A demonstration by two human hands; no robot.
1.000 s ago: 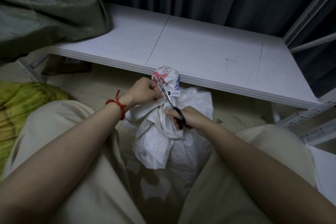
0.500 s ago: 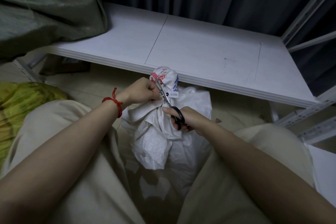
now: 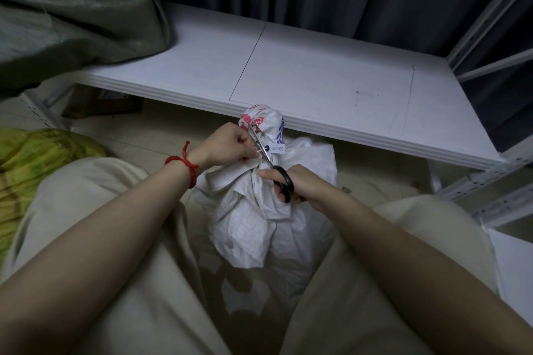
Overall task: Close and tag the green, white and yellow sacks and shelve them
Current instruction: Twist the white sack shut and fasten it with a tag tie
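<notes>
– While the right hand (image 3: 291,181) has its fingers curled through the black handles of the scissors (image 3: 271,164), what is the left hand (image 3: 227,144) doing?
– Pinching a thin white strip (image 3: 256,150) right at the blades, probably the tie's spare end, though it is too small to be sure. Both hands sit at the gathered neck of the white sack (image 3: 259,225), and a numbered tag (image 3: 275,149) hangs just past the right hand's fingertips.
– So this sack is closed and tagged?
– It looks so. Trimming seems the last touch, then lifting it onto the shelf (image 3: 317,75) just beyond both hands.
– And the others?
– The green sack (image 3: 72,8) lies on that shelf, far up and left of the left hand. The yellow sack (image 3: 37,158) sits on the floor outside the left forearm. Whether it is tied or tagged, I cannot tell.
</notes>
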